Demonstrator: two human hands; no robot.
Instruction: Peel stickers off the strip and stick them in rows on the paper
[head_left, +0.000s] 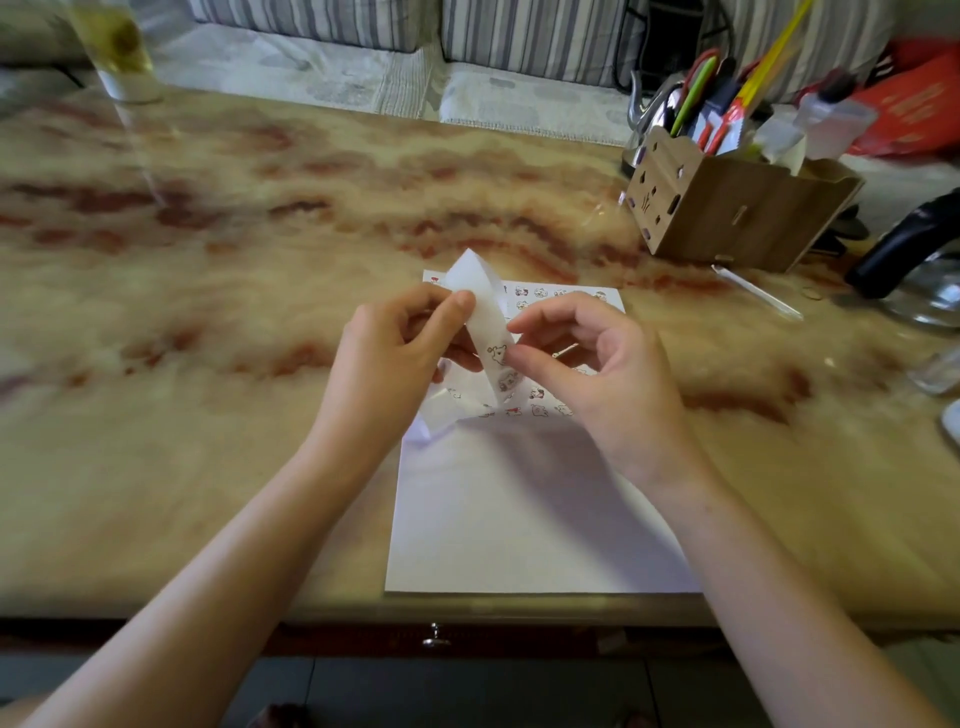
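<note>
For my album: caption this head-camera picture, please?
Left hand holds a translucent white sticker strip; right hand pinches a small cartoon sticker, above a white paper sheet.

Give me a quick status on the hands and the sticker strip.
Left hand grips strip above paper. Right hand pinches sticker on it. Nothing in the way.

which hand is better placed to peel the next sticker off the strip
Likely the right hand: its fingertips sit at the sticker on the strip, while the left hand pinches the strip, steadying it.
</note>
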